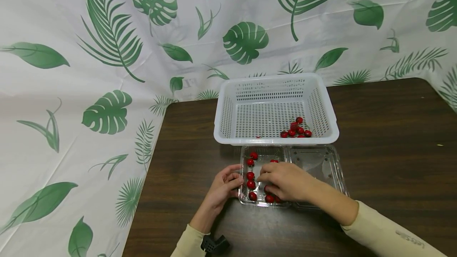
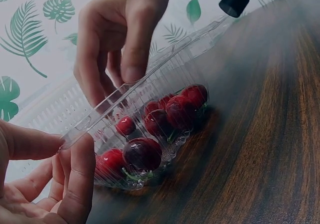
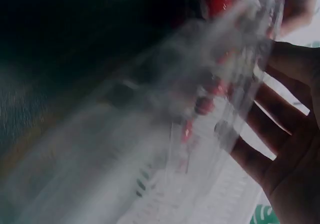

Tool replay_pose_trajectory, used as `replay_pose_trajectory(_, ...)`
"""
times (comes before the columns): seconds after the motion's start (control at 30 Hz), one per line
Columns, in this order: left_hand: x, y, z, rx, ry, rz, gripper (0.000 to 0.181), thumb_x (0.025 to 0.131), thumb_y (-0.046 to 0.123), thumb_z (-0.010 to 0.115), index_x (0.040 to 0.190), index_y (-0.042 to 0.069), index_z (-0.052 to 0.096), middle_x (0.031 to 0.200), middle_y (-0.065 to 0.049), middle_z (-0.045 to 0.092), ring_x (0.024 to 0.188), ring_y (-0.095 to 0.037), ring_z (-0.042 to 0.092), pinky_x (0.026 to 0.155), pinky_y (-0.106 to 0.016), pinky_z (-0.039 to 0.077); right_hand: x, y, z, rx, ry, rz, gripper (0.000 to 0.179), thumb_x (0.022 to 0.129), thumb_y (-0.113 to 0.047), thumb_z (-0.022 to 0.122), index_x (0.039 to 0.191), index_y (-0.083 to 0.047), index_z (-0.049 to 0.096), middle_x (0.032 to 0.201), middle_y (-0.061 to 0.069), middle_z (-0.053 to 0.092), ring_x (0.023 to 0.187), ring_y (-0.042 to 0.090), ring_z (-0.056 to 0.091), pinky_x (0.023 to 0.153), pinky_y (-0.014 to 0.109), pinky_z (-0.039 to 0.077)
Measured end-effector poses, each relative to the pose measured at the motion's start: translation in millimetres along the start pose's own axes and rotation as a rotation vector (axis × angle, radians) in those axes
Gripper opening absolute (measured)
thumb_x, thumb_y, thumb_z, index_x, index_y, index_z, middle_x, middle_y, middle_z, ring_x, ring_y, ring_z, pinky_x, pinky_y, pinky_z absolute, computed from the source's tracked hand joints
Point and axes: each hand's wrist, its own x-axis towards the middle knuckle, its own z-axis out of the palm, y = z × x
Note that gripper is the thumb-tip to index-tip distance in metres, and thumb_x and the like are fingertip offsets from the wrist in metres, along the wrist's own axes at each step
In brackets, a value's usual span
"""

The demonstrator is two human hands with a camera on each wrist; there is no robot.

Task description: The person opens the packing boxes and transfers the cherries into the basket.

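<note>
A clear plastic clamshell box (image 1: 265, 204) stands on the table with several red cherries (image 1: 251, 185) in it, most along its left and front sides. At its left rim, my left hand (image 1: 224, 188) pinches the edge between thumb and fingers, as the left wrist view shows. My right hand (image 1: 287, 179) reaches over the rim into the box, fingers pointing down among the cherries. In the left wrist view its thumb stands apart from its fingers, and the fingertips are partly hidden behind the box wall. Dark cherries (image 2: 142, 154) show through that wall.
The box's open lid (image 1: 315, 162) lies flat to the right, under my right forearm. Directly behind stands a white perforated basket (image 1: 278, 141), several cherries (image 1: 300, 130) at its front right. A leaf-patterned cloth (image 1: 200, 66) hangs behind the dark wooden table (image 1: 385, 150).
</note>
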Motion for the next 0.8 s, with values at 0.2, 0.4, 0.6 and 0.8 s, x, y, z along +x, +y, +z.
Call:
replay_pose_trajectory(0.2, 0.0, -0.5, -0.5, -0.002, -0.004, -0.003, 0.045, 0.091, 0.000, 0.063, 0.134, -0.001, 0.051, 0.090, -0.003, 0.057, 0.075, -0.011, 0.054, 0.053, -0.023, 0.049, 2.1, -1, 7, 0.020, -0.045, 0.012, 0.024, 0.080, -0.016, 0.077, 0.104, -0.014, 0.075, 0.093, -0.005, 0.064, 0.080, 0.009, 0.061, 0.072, 0.029, 0.054)
replay_pose_trajectory(0.4, 0.3, -0.6, -0.4, -0.006, -0.008, 0.001, 0.045, 0.091, -0.001, 0.062, 0.134, -0.001, 0.051, 0.089, -0.003, 0.057, 0.075, -0.011, 0.054, 0.053, -0.023, 0.049, 4.1, -1, 13, 0.025, -0.050, -0.022, 0.020, 0.075, -0.009, 0.076, 0.095, -0.015, 0.076, 0.083, -0.008, 0.061, 0.071, 0.006, 0.057, 0.065, 0.026, 0.052)
replay_pose_trajectory(0.6, 0.7, -0.7, -0.7, -0.010, -0.004, -0.006, 0.045, 0.091, -0.001, 0.063, 0.134, -0.001, 0.052, 0.090, -0.003, 0.058, 0.075, -0.011, 0.054, 0.053, -0.024, 0.050, 4.1, -1, 16, 0.025, -0.073, -0.022, 0.022, 0.071, -0.002, 0.074, 0.088, -0.016, 0.075, 0.079, -0.009, 0.059, 0.067, 0.006, 0.056, 0.061, 0.026, 0.051)
replay_pose_trajectory(0.8, 0.0, -0.7, -0.7, -0.017, -0.010, -0.002, 0.045, 0.091, -0.001, 0.063, 0.135, -0.002, 0.050, 0.089, -0.003, 0.057, 0.075, -0.011, 0.054, 0.052, -0.023, 0.050, 5.3, -2, 18, 0.026, -0.097, -0.012, 0.022, 0.070, -0.001, 0.076, 0.086, -0.017, 0.074, 0.078, -0.009, 0.060, 0.066, 0.007, 0.057, 0.060, 0.026, 0.051)
